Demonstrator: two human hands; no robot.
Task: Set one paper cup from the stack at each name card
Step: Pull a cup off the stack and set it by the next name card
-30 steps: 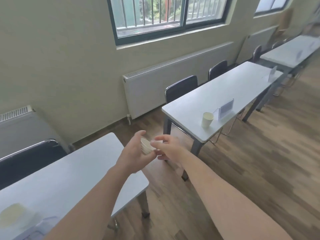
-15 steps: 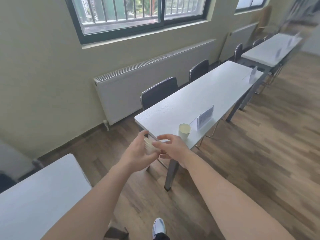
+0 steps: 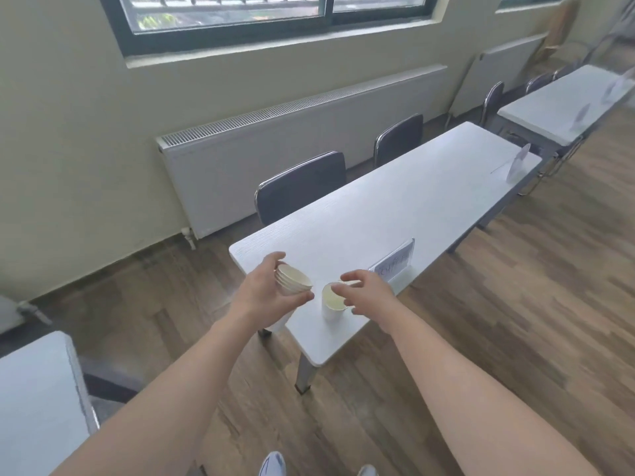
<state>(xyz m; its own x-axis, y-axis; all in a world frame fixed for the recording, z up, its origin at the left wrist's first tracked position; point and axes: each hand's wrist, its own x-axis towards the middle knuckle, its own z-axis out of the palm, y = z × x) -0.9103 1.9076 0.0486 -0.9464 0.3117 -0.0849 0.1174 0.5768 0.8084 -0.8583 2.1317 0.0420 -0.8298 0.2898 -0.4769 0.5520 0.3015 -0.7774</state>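
Hands have split apart now: left hand (image 3: 264, 297) grips the cup stack (image 3: 293, 279) over the table's (image 3: 395, 207) near-left corner, while the right hand (image 3: 369, 293), fingers loosely spread, sits at the rim of the lone cup (image 3: 332, 301) standing beside the name card (image 3: 395, 264).

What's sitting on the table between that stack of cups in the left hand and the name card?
In the head view, one paper cup stands upright between the stack and the near name card, with the right hand hovering by its rim.
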